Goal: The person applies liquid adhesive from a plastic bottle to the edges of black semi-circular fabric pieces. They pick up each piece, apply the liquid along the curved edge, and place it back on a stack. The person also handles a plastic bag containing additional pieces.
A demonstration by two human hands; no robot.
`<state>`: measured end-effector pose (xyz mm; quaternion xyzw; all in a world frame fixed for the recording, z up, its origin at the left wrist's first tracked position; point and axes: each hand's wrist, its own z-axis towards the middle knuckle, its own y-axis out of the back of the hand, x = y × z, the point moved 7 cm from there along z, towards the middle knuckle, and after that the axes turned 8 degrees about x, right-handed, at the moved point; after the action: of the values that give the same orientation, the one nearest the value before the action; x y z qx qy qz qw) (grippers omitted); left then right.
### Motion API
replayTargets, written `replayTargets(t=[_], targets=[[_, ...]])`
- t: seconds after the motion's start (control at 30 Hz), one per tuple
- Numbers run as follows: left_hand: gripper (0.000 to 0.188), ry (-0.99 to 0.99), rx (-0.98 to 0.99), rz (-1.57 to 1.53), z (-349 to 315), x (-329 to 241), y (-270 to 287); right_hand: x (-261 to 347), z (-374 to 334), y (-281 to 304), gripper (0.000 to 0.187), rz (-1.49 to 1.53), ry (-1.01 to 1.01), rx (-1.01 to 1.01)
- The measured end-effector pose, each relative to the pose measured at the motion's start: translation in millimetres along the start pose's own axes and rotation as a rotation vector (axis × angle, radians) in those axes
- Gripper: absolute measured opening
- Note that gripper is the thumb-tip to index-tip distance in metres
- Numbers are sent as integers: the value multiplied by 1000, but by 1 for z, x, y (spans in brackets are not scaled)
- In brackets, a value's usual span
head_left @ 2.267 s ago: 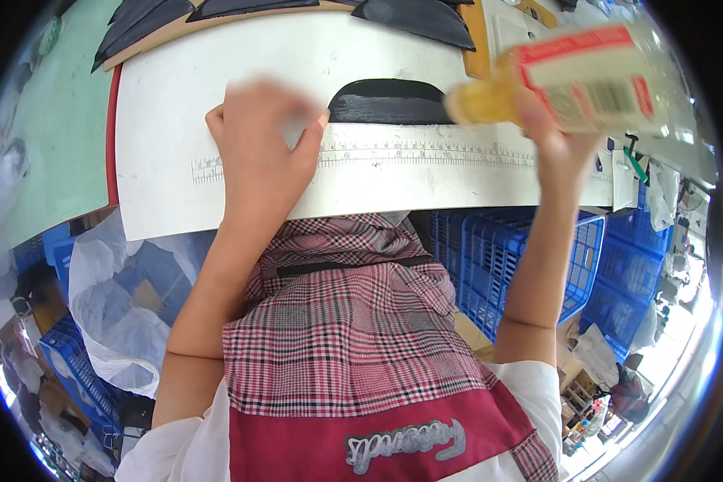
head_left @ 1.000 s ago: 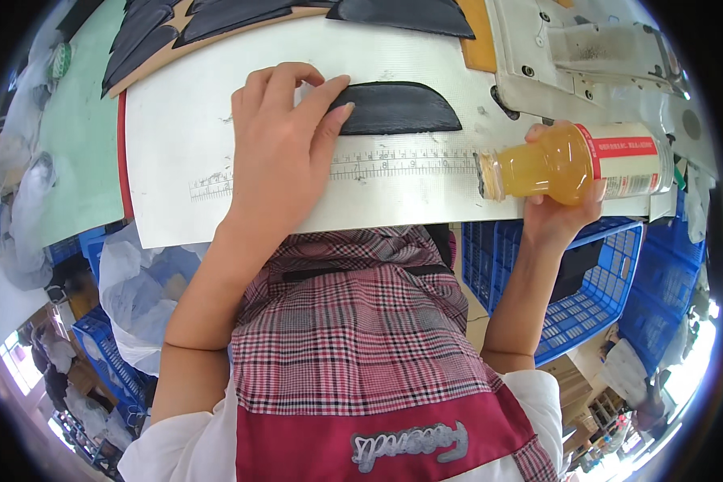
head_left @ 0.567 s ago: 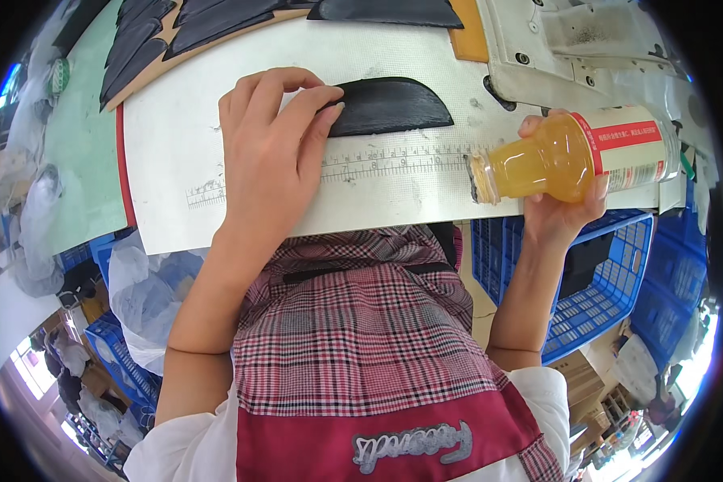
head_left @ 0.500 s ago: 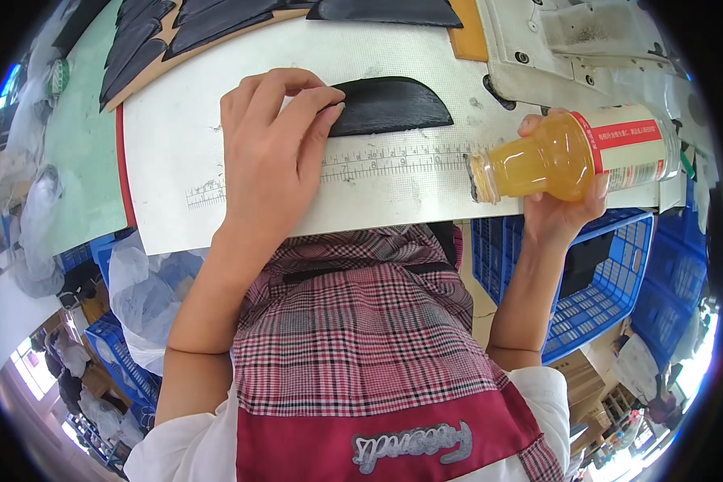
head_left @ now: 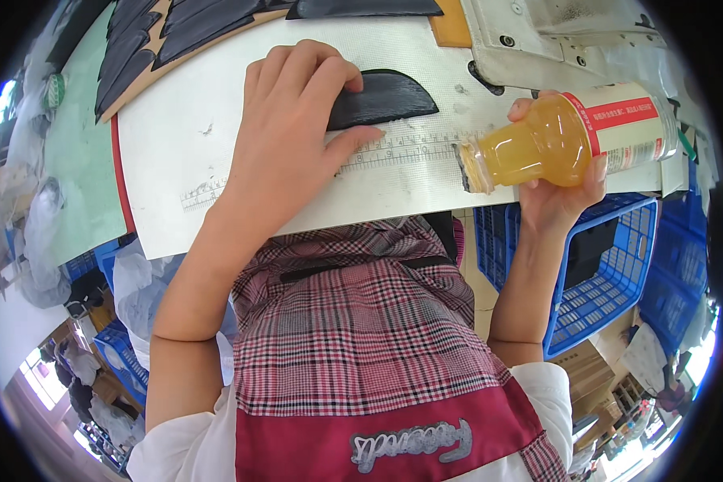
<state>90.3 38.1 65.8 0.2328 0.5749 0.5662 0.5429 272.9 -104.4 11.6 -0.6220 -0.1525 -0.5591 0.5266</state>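
A black, half-moon-shaped piece lies flat on the white bench, its curved edge away from the person and its straighter edge just above a printed ruler scale. The left hand is over its left end, thumb and forefinger spread apart: the forefinger is bent onto the piece, and the thumb reaches along its lower edge; whether they grip it, I cannot tell. To the right, the right hand is wrapped around a clear bottle of yellow liquid, held on its side with the tan, dark-ended mouth pointing left. Farther up, more black pieces lie overlapping on a tan board, with an orange block and a pale metal plate toward the right. Below the bench edge are the person's checked apron, a blue crate on the right and a plastic bag on the left.
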Motion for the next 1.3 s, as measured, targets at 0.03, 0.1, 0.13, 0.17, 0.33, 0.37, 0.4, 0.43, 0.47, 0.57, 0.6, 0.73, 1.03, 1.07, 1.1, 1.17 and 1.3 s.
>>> replayTargets(t=[0.03,0.1,0.13,0.17,0.33,0.37,0.4,0.43,0.47,0.57,0.6,0.73,1.03,1.07,1.1,1.17,1.3], targets=[[37,-6,0,6,1,0,0,0,1,-2,83,-7,1,-1],[35,-17,3,16,2,2,0,0,1,-4,82,-23,1,-4],[34,-17,3,16,2,2,0,-1,1,-3,82,-2,-6,39],[33,-15,3,17,1,2,0,-2,1,0,81,18,-14,85],[22,-56,-49,13,2,2,4,-4,1,-1,80,51,-20,132],[19,-71,-56,22,3,2,4,-3,2,-4,79,39,-21,137],[17,-86,-63,32,3,2,5,-4,2,-7,78,30,-51,148],[15,-96,-68,37,4,2,5,-5,1,-9,78,22,-83,159],[14,-108,-74,40,4,1,5,-7,0,-12,77,15,-142,174],[13,-114,-94,44,6,1,9,-14,0,-31,73,45,-319,185],[13,-110,-101,45,7,1,10,-18,0,-40,72,63,-378,184],[14,-158,-142,71,8,-5,19,-30,0,-60,67,58,-456,162],[23,-307,-137,97,-11,-28,3,-24,-4,-50,58,46,-477,38],[28,-278,-44,36,-9,-25,2,-24,-4,-50,57,35,-488,35],[29,-234,-42,-55,-9,-19,2,-24,-4,-50,57,24,-500,33],[31,-146,-39,-232,-9,-8,0,-22,-3,-53,58,18,-503,26],[30,0,6,-479,-13,5,3,-20,0,-57,60,44,-503,141]])
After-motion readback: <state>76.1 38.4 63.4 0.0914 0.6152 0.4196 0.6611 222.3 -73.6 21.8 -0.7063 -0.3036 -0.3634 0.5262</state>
